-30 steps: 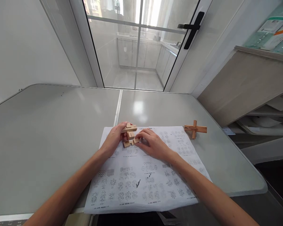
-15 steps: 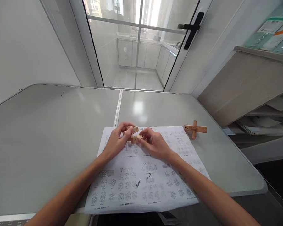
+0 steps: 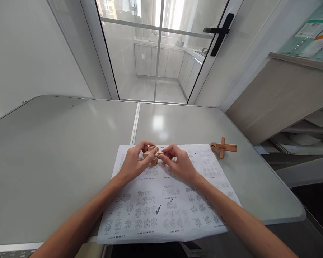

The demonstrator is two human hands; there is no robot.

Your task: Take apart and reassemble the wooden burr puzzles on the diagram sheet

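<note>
Between my hands is a small wooden interlocking puzzle (image 3: pixel 154 162) made of pale blocks that cross one another. My left hand (image 3: pixel 136 159) has its thumb and fingers closed around the puzzle's left side. The thumb and fingertips of my right hand (image 3: pixel 179 161) pinch a block end (image 3: pixel 160 153) on its right side. Fingers cover part of the blocks, so how they join is partly hidden. Both hands are over the far part of a printed instruction sheet (image 3: pixel 174 222) with rows of line drawings.
A reddish-brown wooden cross-shaped puzzle (image 3: pixel 223 147) lies right of the sheet on the grey table (image 3: pixel 70 161). Beyond the table's back edge stands a glass door (image 3: pixel 140 61) with a black handle. A shelf (image 3: pixel 293 89) with plastic bottles (image 3: pixel 309 36) is at the right.
The wooden puzzle has turned in my fingers, and its blocks look closer together. My left thumb has shifted slightly right across it. The cross-shaped puzzle and sheet have stayed put.
</note>
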